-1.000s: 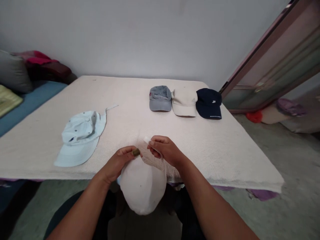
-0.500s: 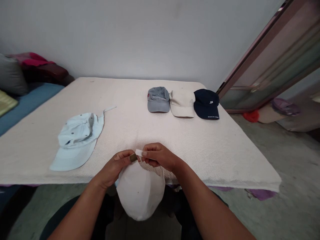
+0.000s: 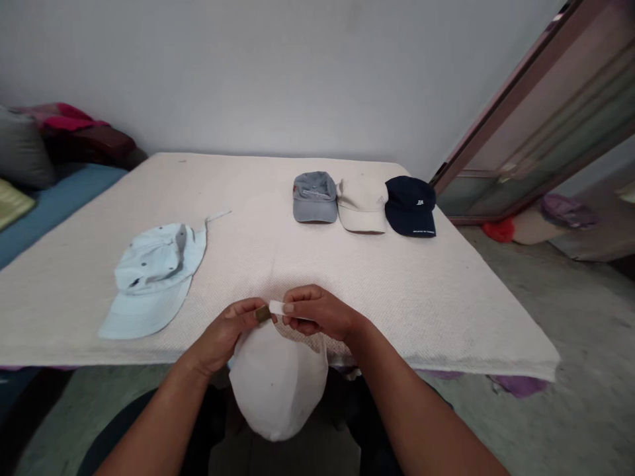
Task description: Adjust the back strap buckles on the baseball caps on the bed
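Note:
A white cap hangs at the table's front edge, its crown toward me and its back strap opening facing up. My left hand pinches the brass-coloured buckle on one side of that opening. Between thumb and fingers of my right hand is the white strap, its free end pointing left at the buckle. Strap tip and buckle are close together; whether the tip is inside the buckle I cannot tell. The cap's brim is hidden below the crown.
On the cloth-covered table a pale blue cap lies to the left, its strap loose. At the back right sit a grey cap, a beige cap and a navy cap in a row. A wall stands behind.
The strap end and the buckle have shifted very slightly against each other. Both hands keep their pinch, and the other caps have stayed put.

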